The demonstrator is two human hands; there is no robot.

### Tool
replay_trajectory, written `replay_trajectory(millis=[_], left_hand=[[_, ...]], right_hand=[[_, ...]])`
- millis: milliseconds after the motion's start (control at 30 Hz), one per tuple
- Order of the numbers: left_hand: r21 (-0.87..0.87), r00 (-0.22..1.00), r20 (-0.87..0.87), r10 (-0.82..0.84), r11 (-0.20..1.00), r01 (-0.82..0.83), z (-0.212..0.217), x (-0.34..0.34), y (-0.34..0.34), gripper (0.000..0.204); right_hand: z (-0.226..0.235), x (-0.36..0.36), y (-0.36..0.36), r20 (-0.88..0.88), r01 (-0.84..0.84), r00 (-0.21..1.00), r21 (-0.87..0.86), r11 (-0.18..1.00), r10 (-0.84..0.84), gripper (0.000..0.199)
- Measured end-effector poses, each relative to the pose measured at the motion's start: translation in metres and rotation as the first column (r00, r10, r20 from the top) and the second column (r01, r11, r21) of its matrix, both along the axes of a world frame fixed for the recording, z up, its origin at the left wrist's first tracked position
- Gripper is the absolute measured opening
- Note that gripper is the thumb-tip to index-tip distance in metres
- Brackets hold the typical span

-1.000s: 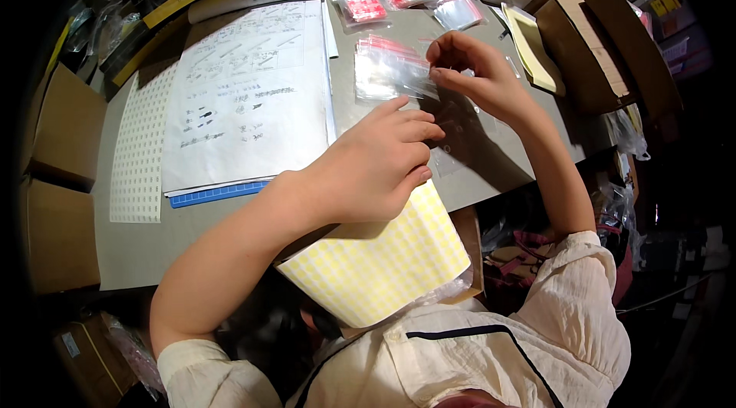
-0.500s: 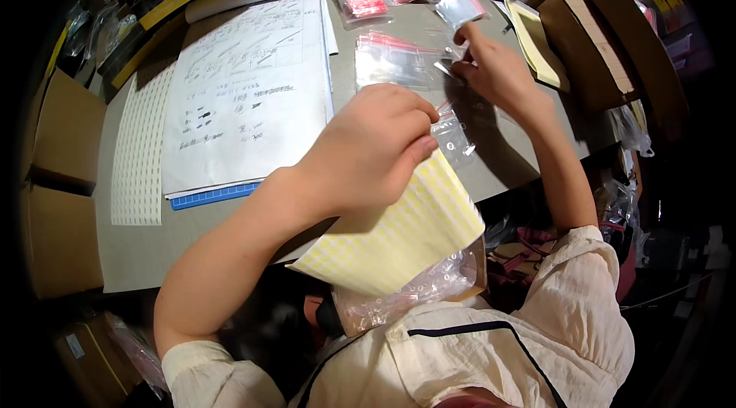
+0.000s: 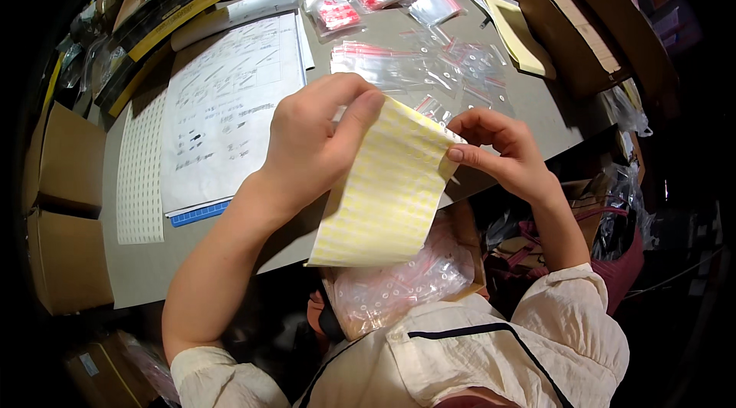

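Note:
A yellow-and-white sheet of small stickers [image 3: 387,186] hangs between my hands above the table's near edge. My left hand [image 3: 326,128] pinches its upper left corner between thumb and fingers. At the upper right edge, my right hand [image 3: 498,151] closes thumb and fingertips on the same sheet. Just beyond my hands, small clear zip bags [image 3: 376,63] with red-pink seals lie in an overlapping spread. More clear bags with small white round marks [image 3: 475,63] lie to their right. Below the sheet, an open cardboard box holds clear plastic bags [image 3: 406,285] close to my body.
Handwritten papers [image 3: 230,101] lie on a blue cutting mat [image 3: 201,213] at the left. Beside them is a white sheet of tiny labels [image 3: 142,170]. Bundled red-printed bags [image 3: 333,11] sit at the back. Cardboard boxes [image 3: 73,255] flank the left; another box [image 3: 567,32] stands at right beside a yellow pad [image 3: 517,36].
My right hand has come back from the bags toward me and taken hold of the sticker sheet's right edge. The sheet has turned and now hangs more upright; the view has shifted slightly.

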State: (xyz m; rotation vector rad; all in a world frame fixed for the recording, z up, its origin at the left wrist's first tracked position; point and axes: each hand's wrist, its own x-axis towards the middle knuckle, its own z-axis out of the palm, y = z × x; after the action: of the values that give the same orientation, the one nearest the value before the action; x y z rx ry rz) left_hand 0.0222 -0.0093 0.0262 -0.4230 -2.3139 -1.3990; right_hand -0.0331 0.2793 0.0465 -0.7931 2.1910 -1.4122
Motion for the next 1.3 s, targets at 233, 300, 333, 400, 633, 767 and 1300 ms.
replay_trajectory(millis=[233, 300, 333, 400, 633, 767, 1300], left_hand=[[0.408, 0.848, 0.394, -0.353, 0.895, 0.183, 0.006, 0.006, 0.01, 0.018], [0.252, 0.894, 0.366, -0.259, 0.952, 0.173, -0.001, 0.008, 0.01, 0.017], [0.17, 0.934, 0.278, -0.225, 0.968, 0.183, -0.001, 0.008, 0.011, 0.015], [0.101, 0.951, 0.235, -0.2, 0.978, 0.18, 0.002, 0.009, 0.01, 0.014], [0.021, 0.975, 0.195, -0.108, 0.994, 0.106, -0.003, 0.008, 0.009, 0.015], [0.3, 0.871, 0.447, -0.202, 0.952, 0.067, -0.002, 0.005, 0.009, 0.018], [0.202, 0.826, 0.532, -0.187, 0.975, 0.09, -0.004, -0.001, 0.007, 0.026]], right_hand=[[-0.011, 0.007, -0.009, -0.101, 0.01, 0.995, -0.027, 1.0, -0.013, 0.021], [-0.005, 0.004, -0.017, -0.214, -0.027, 0.976, 0.014, 1.0, 0.03, 0.02], [-0.003, 0.002, -0.021, -0.268, -0.043, 0.962, 0.022, 0.999, 0.048, 0.02], [0.005, -0.002, -0.025, -0.334, -0.068, 0.939, 0.049, 0.996, 0.08, 0.019], [0.004, 0.006, -0.04, -0.729, 0.005, 0.68, 0.11, 0.994, 0.077, 0.019], [-0.003, 0.005, -0.041, -0.909, 0.018, 0.384, 0.181, 0.983, 0.161, 0.027], [0.014, -0.12, -0.076, -0.576, 0.194, 0.758, 0.645, 0.739, 0.304, 0.026]])
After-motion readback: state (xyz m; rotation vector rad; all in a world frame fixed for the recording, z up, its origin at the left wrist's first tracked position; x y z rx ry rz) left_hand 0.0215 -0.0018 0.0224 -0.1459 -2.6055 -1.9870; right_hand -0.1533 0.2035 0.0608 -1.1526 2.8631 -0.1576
